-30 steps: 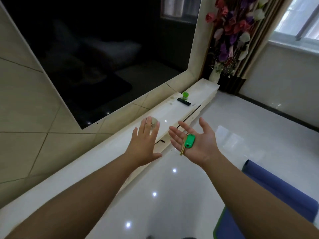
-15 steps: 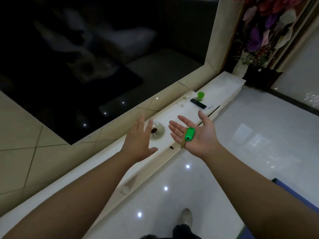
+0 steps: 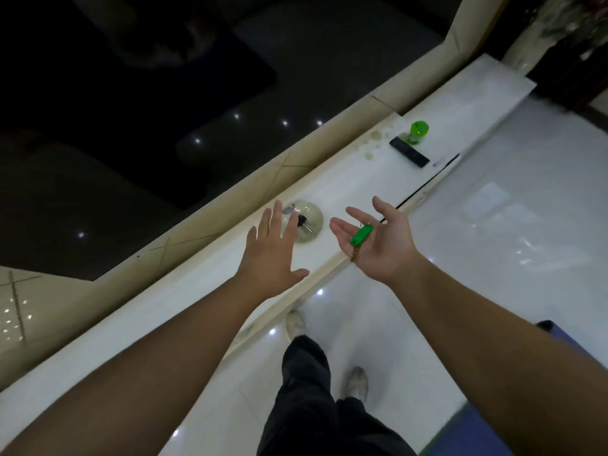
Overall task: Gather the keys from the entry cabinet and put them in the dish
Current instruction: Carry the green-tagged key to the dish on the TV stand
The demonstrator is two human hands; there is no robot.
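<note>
In the head view the step in hand looks like delivery: the right hand [image 3: 378,243] lies palm up and flat-open, carrying one green-tagged key [image 3: 360,235] loose on its palm beside the glass dish [image 3: 307,222] on the long white table [image 3: 355,174], while the left hand [image 3: 271,251] hovers spread and empty, its fingers overlapping the dish's near rim. Next, I judge, the right palm must travel over the dish and tip. Counted: one key in hand, at least one dark key [image 3: 73,222] already in the single dish, one green bottle [image 3: 418,132], one black remote [image 3: 409,152].

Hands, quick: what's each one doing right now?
Left hand: open, palm down, empty, by the dish.
Right hand: open, palm up, green-tagged key lying on it.
</note>
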